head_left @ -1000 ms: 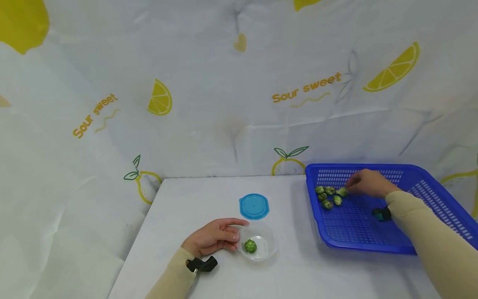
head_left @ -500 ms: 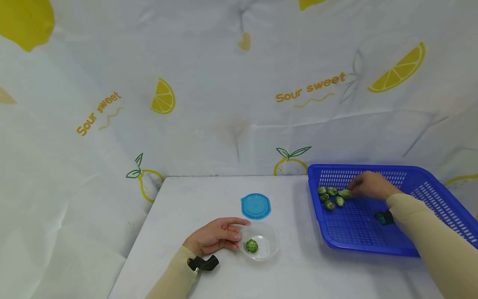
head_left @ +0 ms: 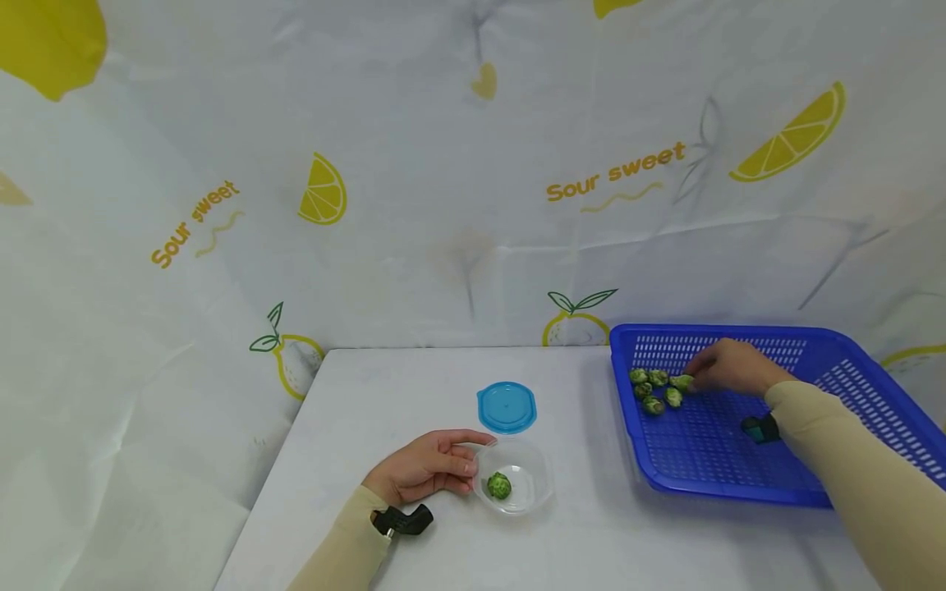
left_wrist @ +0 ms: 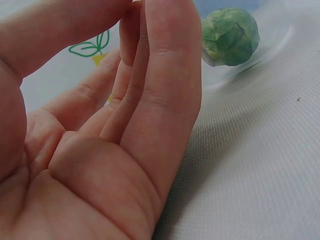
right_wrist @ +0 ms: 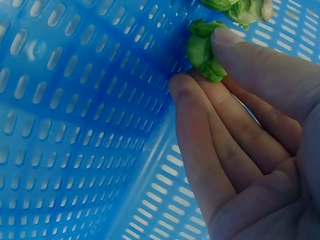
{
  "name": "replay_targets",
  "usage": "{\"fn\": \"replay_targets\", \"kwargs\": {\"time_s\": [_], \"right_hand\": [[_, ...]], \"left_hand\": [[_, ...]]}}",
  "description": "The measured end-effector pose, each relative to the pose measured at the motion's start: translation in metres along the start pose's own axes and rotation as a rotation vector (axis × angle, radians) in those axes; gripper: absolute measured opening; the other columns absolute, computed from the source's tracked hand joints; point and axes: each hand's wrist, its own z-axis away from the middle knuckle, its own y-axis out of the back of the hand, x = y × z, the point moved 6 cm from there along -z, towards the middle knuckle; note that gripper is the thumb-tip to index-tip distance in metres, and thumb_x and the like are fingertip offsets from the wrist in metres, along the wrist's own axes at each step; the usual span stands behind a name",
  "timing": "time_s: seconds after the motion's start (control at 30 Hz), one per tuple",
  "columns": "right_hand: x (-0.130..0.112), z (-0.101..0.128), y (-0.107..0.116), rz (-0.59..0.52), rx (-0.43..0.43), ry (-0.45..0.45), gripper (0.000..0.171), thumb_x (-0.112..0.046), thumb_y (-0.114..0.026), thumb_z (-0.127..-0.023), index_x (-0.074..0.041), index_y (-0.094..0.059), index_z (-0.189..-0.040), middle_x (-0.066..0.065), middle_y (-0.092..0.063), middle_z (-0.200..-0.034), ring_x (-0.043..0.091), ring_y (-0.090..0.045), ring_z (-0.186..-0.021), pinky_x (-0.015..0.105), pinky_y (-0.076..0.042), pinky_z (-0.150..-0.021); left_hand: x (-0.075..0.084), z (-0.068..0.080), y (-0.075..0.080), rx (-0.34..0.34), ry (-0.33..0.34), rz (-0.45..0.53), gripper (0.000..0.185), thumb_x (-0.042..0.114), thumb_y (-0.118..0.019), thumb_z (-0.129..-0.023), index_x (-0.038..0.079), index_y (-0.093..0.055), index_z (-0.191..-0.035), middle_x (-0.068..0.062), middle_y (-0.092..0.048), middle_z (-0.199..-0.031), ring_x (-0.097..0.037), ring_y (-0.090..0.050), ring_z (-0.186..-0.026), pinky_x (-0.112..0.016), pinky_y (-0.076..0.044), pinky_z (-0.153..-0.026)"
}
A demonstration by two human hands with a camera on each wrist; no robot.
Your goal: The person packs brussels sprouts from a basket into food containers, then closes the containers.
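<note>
- Behind everything, past both hands' fingertips: pale cloth (head_left: 414,271), creased, printed with lemons, lemon slices and "Sour sweet" lettering.
- Beneath the left fingers: white table (head_left: 369,419).
- Pinching with the right hand (head_left: 735,367): green sprout (right_wrist: 202,55), caught between thumb and fingertips, remaining fingers side by side below. Low inside the blue basket (head_left: 727,460); lifted or touching its floor, impossible to tell.
- Just left of the right fingertips, also in the basket: five loose sprouts (head_left: 654,405), clustered near the wall.
- Gripping with the left hand (head_left: 424,468): clear bowl (head_left: 528,491), held by the left edge, upright on the table. Fingers partly bent, tips against rim and side.
- Just right of the left fingertips, inside the bowl: single sprout, leafy and round.
- Just beyond the left fingertips: blue lid (head_left: 506,408), flat on the table.
- Back from the fingers, over both forearms: beige sleeves (head_left: 828,451). Near the left wrist: black device (head_left: 402,520).
</note>
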Motion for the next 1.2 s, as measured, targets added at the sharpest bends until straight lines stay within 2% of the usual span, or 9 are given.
{"fn": "replay_targets", "kwargs": {"time_s": [0.2, 0.4, 0.7, 0.83, 1.0, 1.2], "right_hand": [[-0.010, 0.009, 0.007, 0.020, 0.023, 0.033, 0.031, -0.018, -0.081, -0.094, 0.004, -0.079, -0.116, 0.018, -0.080, -0.108, 0.030, -0.077, -0.095, 0.053, -0.065, -0.081], [-0.027, 0.029, 0.019, 0.048, 0.063, 0.061, 0.033, -0.023, -0.080, -0.097, 0.000, -0.079, -0.121, 0.016, -0.080, -0.113, 0.033, -0.076, -0.100, 0.056, -0.064, -0.083], [-0.052, 0.068, 0.026, 0.077, 0.095, 0.050, 0.031, -0.028, -0.081, -0.097, -0.008, -0.081, -0.121, 0.010, -0.081, -0.115, 0.034, -0.075, -0.104, 0.059, -0.062, -0.085], [-0.077, 0.078, 0.026, 0.081, 0.107, 0.077, 0.029, -0.029, -0.081, -0.098, -0.012, -0.081, -0.121, 0.005, -0.081, -0.114, 0.027, -0.076, -0.102, 0.056, -0.063, -0.084], [-0.120, 0.086, 0.022, 0.057, 0.110, 0.141, 0.027, -0.027, -0.081, -0.098, -0.015, -0.081, -0.122, -0.001, -0.081, -0.112, 0.019, -0.075, -0.100, 0.050, -0.065, -0.083], [-0.172, 0.082, -0.004, -0.012, 0.062, 0.219, 0.022, -0.025, -0.083, -0.096, -0.019, -0.082, -0.118, -0.007, -0.081, -0.107, 0.010, -0.073, -0.096, 0.036, -0.064, -0.081]], "left_hand": [[-0.001, 0.000, 0.001, 0.013, -0.001, -0.004, 0.059, -0.002, -0.068, -0.101, 0.002, -0.050, -0.157, 0.001, -0.076, -0.100, -0.008, -0.078, -0.087, -0.027, -0.067, -0.085], [-0.001, 0.001, 0.003, 0.032, -0.002, -0.019, 0.062, 0.001, -0.071, -0.099, 0.002, -0.051, -0.157, 0.002, -0.075, -0.098, -0.008, -0.076, -0.086, -0.027, -0.067, -0.085], [-0.001, -0.001, 0.000, 0.008, -0.010, -0.010, 0.059, -0.002, -0.068, -0.100, 0.002, -0.052, -0.157, 0.002, -0.074, -0.098, -0.008, -0.076, -0.086, -0.026, -0.067, -0.084], [-0.002, 0.002, 0.001, 0.017, -0.004, -0.009, 0.059, -0.002, -0.068, -0.101, 0.003, -0.052, -0.157, 0.002, -0.074, -0.098, -0.008, -0.076, -0.086, -0.026, -0.067, -0.085], [-0.002, 0.002, 0.004, 0.035, -0.001, -0.019, 0.057, -0.004, -0.066, -0.102, 0.002, -0.052, -0.157, 0.002, -0.074, -0.099, -0.008, -0.076, -0.085, -0.027, -0.067, -0.085], [-0.001, -0.001, 0.003, 0.036, 0.000, -0.022, 0.056, -0.004, -0.064, -0.102, 0.002, -0.053, -0.156, 0.001, -0.074, -0.099, -0.008, -0.077, -0.085, -0.027, -0.067, -0.085]]}}
